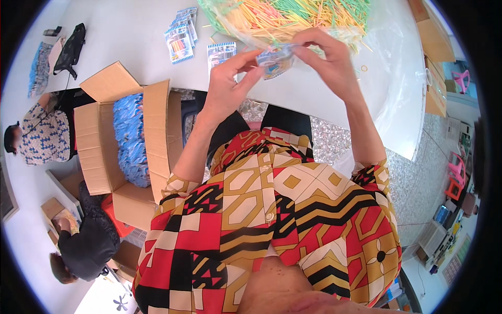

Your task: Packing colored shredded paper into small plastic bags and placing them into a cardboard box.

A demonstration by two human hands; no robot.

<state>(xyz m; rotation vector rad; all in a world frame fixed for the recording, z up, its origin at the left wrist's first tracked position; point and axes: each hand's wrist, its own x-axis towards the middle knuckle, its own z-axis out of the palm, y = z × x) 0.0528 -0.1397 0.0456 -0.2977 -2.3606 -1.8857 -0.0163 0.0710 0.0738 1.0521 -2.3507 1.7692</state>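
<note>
Over the near edge of the table, my hands hold a small blue and clear plastic packet [277,63] between them, slightly smeared by motion. My left hand [230,83] is closed, thumb and index finger at the packet's left side. A pinch of my right hand [330,60] grips its upper right corner. Just beyond lies a heap of thin sticks [293,18] in green, yellow, orange and pink, on a clear plastic bag. Left of my hands rests a flat packet [221,51], partly behind my left hand. Several similar packets [180,39] overlap farther left.
An open cardboard box [157,136] full of blue packets [130,138] stands at my left. Two other people [44,131] sit or work farther left. A small ring [364,68] lies on the white table [141,31]. Cardboard boxes [436,78] are stacked beyond its right edge.
</note>
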